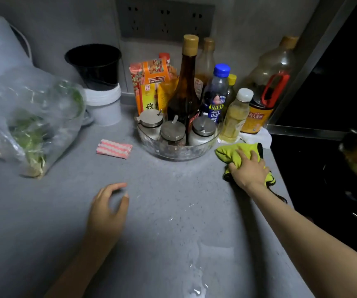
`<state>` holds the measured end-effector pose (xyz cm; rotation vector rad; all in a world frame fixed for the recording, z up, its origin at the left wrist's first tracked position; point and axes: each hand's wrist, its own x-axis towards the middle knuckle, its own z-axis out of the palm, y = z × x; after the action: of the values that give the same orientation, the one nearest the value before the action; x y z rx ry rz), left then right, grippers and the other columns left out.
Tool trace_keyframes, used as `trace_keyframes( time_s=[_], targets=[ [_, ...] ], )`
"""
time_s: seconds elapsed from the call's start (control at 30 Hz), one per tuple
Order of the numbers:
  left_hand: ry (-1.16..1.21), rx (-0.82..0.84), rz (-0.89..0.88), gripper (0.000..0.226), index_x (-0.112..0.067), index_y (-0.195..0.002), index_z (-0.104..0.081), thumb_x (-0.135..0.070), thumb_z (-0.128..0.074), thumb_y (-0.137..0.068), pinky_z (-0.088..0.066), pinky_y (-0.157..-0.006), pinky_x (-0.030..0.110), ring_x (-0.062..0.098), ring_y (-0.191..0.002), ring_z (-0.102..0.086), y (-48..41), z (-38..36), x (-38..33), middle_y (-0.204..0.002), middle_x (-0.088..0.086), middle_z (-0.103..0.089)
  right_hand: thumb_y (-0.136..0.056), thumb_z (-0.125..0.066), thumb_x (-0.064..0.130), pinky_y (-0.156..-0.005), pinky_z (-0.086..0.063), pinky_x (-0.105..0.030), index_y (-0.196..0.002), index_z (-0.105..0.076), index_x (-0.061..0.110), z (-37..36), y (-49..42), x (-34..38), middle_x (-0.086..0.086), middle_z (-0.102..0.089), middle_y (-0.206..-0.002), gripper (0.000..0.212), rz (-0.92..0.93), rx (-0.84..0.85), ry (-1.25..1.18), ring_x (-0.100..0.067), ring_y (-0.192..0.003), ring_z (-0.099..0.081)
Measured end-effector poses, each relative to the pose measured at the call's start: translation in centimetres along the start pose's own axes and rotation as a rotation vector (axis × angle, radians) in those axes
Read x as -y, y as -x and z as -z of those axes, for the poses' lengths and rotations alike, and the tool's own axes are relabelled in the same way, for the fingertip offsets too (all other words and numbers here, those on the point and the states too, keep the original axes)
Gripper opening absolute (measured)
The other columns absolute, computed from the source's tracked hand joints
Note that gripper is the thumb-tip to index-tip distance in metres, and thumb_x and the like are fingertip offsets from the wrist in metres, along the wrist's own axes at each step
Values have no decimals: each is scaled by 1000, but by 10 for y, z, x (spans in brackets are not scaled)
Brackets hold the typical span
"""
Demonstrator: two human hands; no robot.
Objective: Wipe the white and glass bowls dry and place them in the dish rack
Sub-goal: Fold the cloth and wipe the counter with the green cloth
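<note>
A yellow-green cloth (231,153) lies bunched on the grey counter (44,211) at the right, close to the stove edge. My right hand (248,168) presses down on it with the fingers gripping the fabric. My left hand (108,207) hovers over the middle of the counter, fingers curled apart, holding nothing. A wide glass bowl (173,152) stands at the back, filled with three lidded seasoning jars (172,131) and several bottles. No white bowl and no dish rack are in view.
A pink striped sponge cloth (114,148) lies left of the glass bowl. A plastic bag of greens (38,121) sits at the left, a black-and-white bin (97,82) behind it. Water puddles (194,274) spread on the front counter. A dark stove (323,179) with a pot is at the right.
</note>
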<state>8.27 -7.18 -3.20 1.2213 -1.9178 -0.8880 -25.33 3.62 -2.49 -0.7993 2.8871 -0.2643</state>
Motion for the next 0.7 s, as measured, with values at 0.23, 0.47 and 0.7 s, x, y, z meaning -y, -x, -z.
trace_keyframes(
  time_s=[0.23,0.47,0.7],
  targets=[
    [-286,-33,14,64,2,-120,-61,-46,-38,-85,-35,-107,51,39,-118,-53,29,54,49,-124,20,-61,-90,-47,53,-112,-15,-53,-147,-27,40,-25,101,63,-7,-11,-160,62,180,27,15,-37,-141,-14],
    [-448,-132,69,66,1,-124,-60,-46,-27,-91,-31,-108,54,45,-121,-49,35,116,100,-128,24,-58,-92,-43,54,-112,-3,-60,-150,-19,37,-67,188,231,-13,1,-161,66,510,185,-16,-42,-144,-2],
    [-462,-180,86,65,-1,-127,-57,-46,-23,-95,-29,-111,54,45,-125,-45,49,144,123,-133,24,-54,-90,-45,55,-111,-14,-51,-148,-26,41,-74,197,237,-5,-8,-161,63,828,165,66,-35,-144,-13]
  ],
)
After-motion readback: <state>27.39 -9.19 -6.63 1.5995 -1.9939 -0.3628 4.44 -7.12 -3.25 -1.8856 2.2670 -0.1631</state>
